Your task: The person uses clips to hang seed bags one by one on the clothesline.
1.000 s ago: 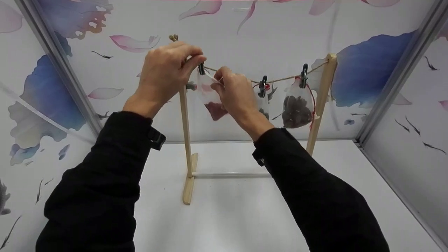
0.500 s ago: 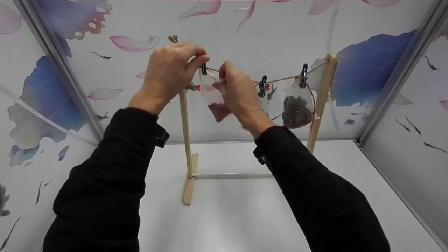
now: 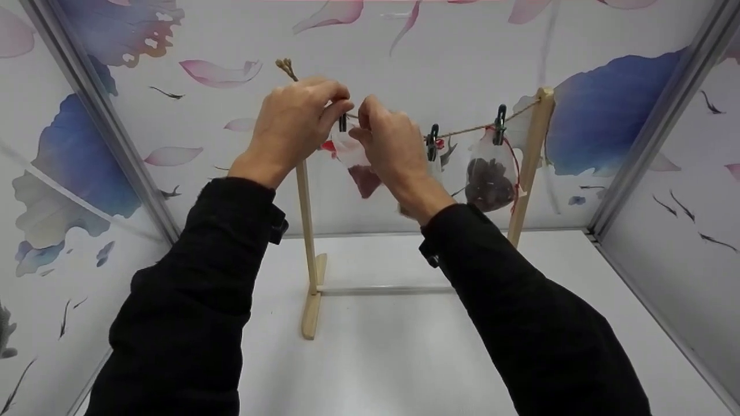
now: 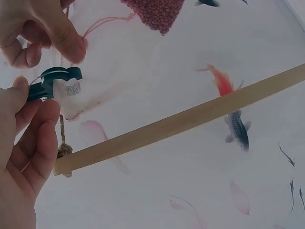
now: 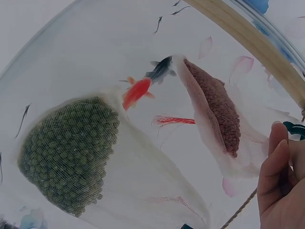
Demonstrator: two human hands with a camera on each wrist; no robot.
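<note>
My left hand (image 3: 295, 124) pinches a dark green clothespin (image 4: 59, 73) on the rope near the left post. Below it hangs a sheer mesh drawstring bag (image 3: 363, 179), its lower corner filled with small reddish beans (image 5: 214, 112). Close on the right, my right hand (image 3: 396, 153) pinches the upper part of this bag with bent fingers; its thumb and fingertips stand near the pink drawstring (image 4: 107, 20) in the left wrist view. The clothespin's grip on the bag is partly hidden by fingers.
A thin rope (image 3: 465, 130) spans a left wooden post (image 3: 306, 214) and a right one (image 3: 530, 167). Further right on it hang a bag of green beans (image 5: 71, 148), partly behind my right hand, and a bag of dark pieces (image 3: 491, 182), each from a clothespin (image 3: 500, 124).
My left hand has moved right along the rope with the clothespin, and the bag's top came along. My right hand has risen slightly, so the two hands are closer together.
</note>
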